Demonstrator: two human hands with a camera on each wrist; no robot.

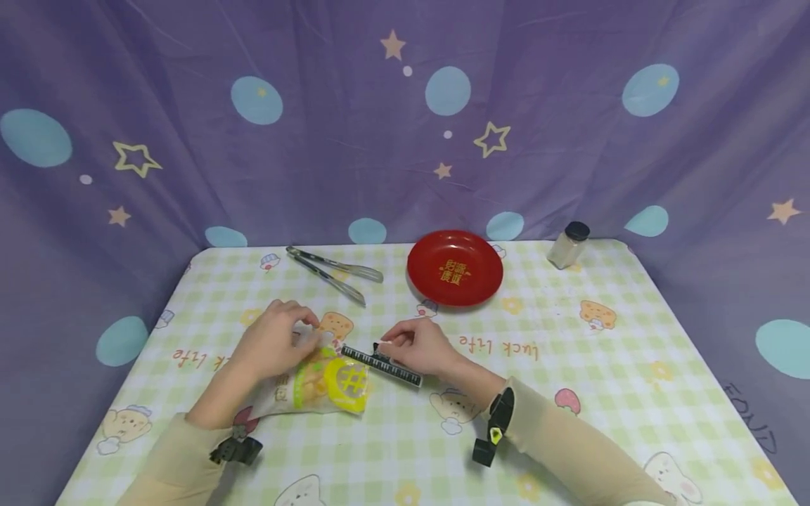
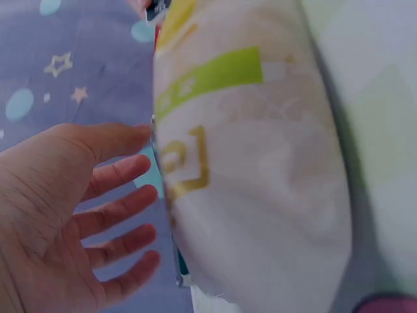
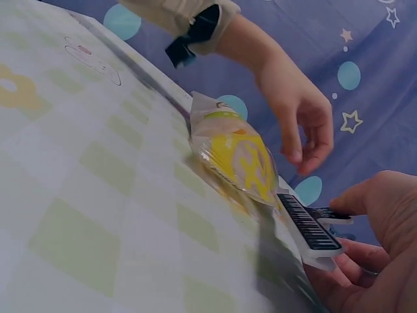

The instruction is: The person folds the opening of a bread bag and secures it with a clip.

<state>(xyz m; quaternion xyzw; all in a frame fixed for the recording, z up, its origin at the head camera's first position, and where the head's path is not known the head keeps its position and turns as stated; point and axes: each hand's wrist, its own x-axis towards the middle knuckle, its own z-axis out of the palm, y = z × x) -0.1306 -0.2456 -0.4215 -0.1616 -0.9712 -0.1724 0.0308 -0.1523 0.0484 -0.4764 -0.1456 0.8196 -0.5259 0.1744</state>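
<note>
My right hand (image 1: 422, 346) pinches the handle of a black-and-white clip (image 1: 382, 365) patterned like piano keys. In the right wrist view, the thumb lies on the black tab of the clip (image 3: 309, 222) and the fingers are beneath it. The clip is beside one end of a clear and yellow food bag (image 1: 332, 379), probably bread; whether they touch I cannot tell. Over the far side of that bag is my left hand (image 1: 276, 339), its fingers loosely bent with nothing between them. The left wrist view shows its thumb and fingers spread beside the bag (image 2: 254, 169).
Metal tongs (image 1: 332, 274) lie at the back left of the checked tablecloth (image 1: 405, 450). A red plate (image 1: 455, 270) sits at the back middle. To its right stands a small jar with a black lid (image 1: 568, 246). Behind the table hangs a purple curtain (image 1: 354, 140).
</note>
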